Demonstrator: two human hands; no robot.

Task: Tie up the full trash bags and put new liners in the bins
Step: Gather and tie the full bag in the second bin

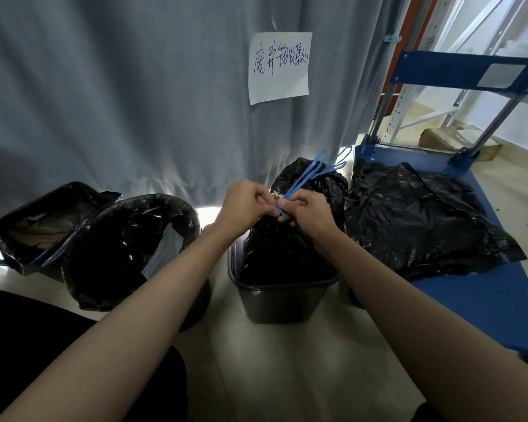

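Both hands — left hand (247, 205) and right hand (306, 213) — are pinching the blue drawstrings (305, 179) above the trash bag (275, 248), whose thin, slippery film is probably best gripped at its gathered neck.

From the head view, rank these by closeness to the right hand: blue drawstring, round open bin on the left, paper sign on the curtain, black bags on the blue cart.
1. Blue drawstring: pinched in the right hand, centre.
2. Black bags on the cart: just to the right.
3. Round open bin: to the left.
4. Paper sign: up on the curtain behind.
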